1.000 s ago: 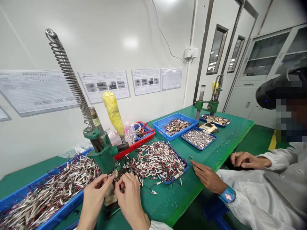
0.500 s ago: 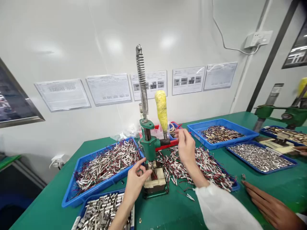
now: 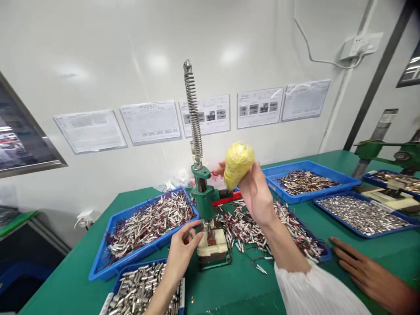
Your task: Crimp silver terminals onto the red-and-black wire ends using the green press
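A green hand press (image 3: 204, 197) with a tall coil spring (image 3: 193, 113) stands before me. Its lever handle (image 3: 238, 162) is wrapped in yellow and tilted toward me. My right hand (image 3: 257, 192) grips this handle, fingers partly hidden behind it. At the left of the press's pale fixture (image 3: 212, 247) is my left hand (image 3: 183, 245), thumb and forefinger bent in a pinch close under the ram. Whatever lies between those fingertips is too small to make out. Reddish wires show in the fixture.
Blue trays hold white-tipped parts with red wires (image 3: 154, 223), metal sleeves (image 3: 141, 288), small silver pieces (image 3: 357, 214) and brass-coloured pieces (image 3: 303, 181). A wired pile (image 3: 249, 227) lies right of the press. Another person's hand (image 3: 364, 267) rests at the right, near a second press (image 3: 377, 151).
My right hand has gone from beside the lever onto its yellow handle, which now tilts toward me. My left hand stays by the fixture. The other person's hand has let go of a small metal piece.
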A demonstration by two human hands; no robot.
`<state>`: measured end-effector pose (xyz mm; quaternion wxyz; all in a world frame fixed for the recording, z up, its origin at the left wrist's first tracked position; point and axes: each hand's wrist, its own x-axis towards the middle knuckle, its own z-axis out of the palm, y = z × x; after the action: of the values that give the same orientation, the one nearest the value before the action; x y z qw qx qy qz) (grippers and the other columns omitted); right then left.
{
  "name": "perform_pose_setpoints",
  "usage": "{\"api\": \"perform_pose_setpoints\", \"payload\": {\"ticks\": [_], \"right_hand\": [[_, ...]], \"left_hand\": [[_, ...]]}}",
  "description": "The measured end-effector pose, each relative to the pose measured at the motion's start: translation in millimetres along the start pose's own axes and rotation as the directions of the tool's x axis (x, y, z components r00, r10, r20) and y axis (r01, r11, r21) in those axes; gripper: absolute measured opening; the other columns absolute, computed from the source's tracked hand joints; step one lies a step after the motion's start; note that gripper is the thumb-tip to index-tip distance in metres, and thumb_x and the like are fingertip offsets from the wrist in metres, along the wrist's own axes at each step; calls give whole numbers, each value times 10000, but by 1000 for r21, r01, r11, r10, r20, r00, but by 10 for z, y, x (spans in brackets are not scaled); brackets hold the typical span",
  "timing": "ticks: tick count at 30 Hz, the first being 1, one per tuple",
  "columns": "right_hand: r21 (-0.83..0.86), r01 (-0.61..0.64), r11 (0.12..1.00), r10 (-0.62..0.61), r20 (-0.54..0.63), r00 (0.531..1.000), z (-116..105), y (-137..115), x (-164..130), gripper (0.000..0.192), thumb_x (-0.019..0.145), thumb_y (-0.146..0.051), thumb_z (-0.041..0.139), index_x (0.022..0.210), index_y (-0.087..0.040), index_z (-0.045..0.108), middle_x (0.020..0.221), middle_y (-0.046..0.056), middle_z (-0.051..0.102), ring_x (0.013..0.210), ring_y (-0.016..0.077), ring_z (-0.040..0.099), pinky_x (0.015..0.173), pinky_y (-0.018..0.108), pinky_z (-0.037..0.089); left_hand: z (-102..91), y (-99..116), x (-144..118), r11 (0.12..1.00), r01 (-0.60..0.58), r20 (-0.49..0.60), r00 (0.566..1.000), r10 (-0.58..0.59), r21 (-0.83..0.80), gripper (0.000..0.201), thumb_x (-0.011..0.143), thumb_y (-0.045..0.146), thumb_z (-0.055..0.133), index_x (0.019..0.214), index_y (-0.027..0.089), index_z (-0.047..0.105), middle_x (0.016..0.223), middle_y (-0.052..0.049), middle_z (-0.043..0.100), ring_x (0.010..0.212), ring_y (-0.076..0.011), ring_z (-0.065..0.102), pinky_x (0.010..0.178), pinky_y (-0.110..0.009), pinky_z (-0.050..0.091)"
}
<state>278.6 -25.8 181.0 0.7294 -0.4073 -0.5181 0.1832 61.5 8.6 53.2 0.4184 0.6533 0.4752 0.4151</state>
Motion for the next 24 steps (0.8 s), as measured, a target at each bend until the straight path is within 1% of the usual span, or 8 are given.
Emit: {"api": "perform_pose_setpoints", "payload": {"ticks": [3, 6, 8, 10, 14, 16, 20, 24], "right_hand": [[93, 34, 995, -45, 114, 992, -178, 166, -302, 597, 1030, -635, 316, 1234, -219, 694, 1322, 98, 687, 1215, 205, 647, 981, 388, 537], [-163, -108, 981, 125, 100, 987, -450, 367, -791, 363, 1038, -460, 424, 1134, -258, 710, 1124, 54, 742, 1062, 201, 694, 910, 340, 554], [-447, -134, 884, 195, 94, 976, -619, 546, -1166, 233, 1000, -343, 491, 958, -285, 713, 952, 5, 730, 929, 195, 705, 805, 306, 548], [-658, -103, 746, 203, 77, 976, -739, 777, -1504, 144, 903, -220, 558, 881, -300, 675, 894, -13, 699, 834, 203, 708, 703, 293, 543], [-827, -42, 561, 143, 46, 989, -805, 1273, -1902, 368, 622, -125, 737, 911, -337, 651, 935, -16, 705, 807, 260, 733, 643, 321, 579], [-833, -13, 554, 109, 57, 992, -787, 1456, -1964, 326, 637, -99, 706, 844, -338, 628, 878, -24, 692, 799, 252, 729, 623, 314, 577], [-785, 8, 620, 74, 68, 995, -772, 1638, -1991, 330, 659, -54, 611, 809, -348, 590, 804, -44, 672, 753, 230, 707, 597, 306, 546], [-728, -74, 681, 106, -2, 994, -778, 1667, -2020, 367, 622, -92, 580, 856, -374, 572, 805, -44, 666, 755, 253, 693, 604, 340, 534]], "left_hand": [[130, -40, 113, 1000, 6, -23, 1000, -5, 17, 572, 728, 582, 738, 1092, 143, 774, 717, 11, 615, 609, -148, 524, 579, -252, 414], [219, -112, 241, 999, 38, -70, 997, -38, 5, 589, 595, 668, 802, 879, 151, 798, 755, -43, 721, 741, -231, 648, 713, -305, 531], [236, -167, 335, 996, 91, -123, 988, -92, -12, 633, 441, 689, 857, 788, 163, 798, 822, -83, 776, 830, -295, 684, 736, -339, 560], [222, -205, 417, 989, 144, -123, 982, -144, -8, 641, 369, 670, 889, 757, 167, 800, 853, -96, 790, 800, -301, 690, 659, -331, 556], [161, -148, 485, 976, 217, -115, 970, -214, 18, 660, 337, 639, 904, 781, 162, 797, 729, -61, 750, 612, -232, 629, 548, -315, 507], [141, -60, 480, 973, 230, -108, 968, -226, 28, 635, 301, 627, 909, 725, 168, 796, 737, -68, 754, 652, -245, 650, 572, -314, 522], [151, 73, 443, 979, 202, -78, 977, -198, 44, 610, 292, 637, 916, 676, 178, 797, 834, -97, 787, 805, -304, 715, 620, -301, 551], [194, 3, 397, 978, 208, -49, 977, -208, 3, 683, 373, 720, 885, 777, 179, 785, 628, -29, 704, 578, -242, 651, 469, -272, 467]]}}
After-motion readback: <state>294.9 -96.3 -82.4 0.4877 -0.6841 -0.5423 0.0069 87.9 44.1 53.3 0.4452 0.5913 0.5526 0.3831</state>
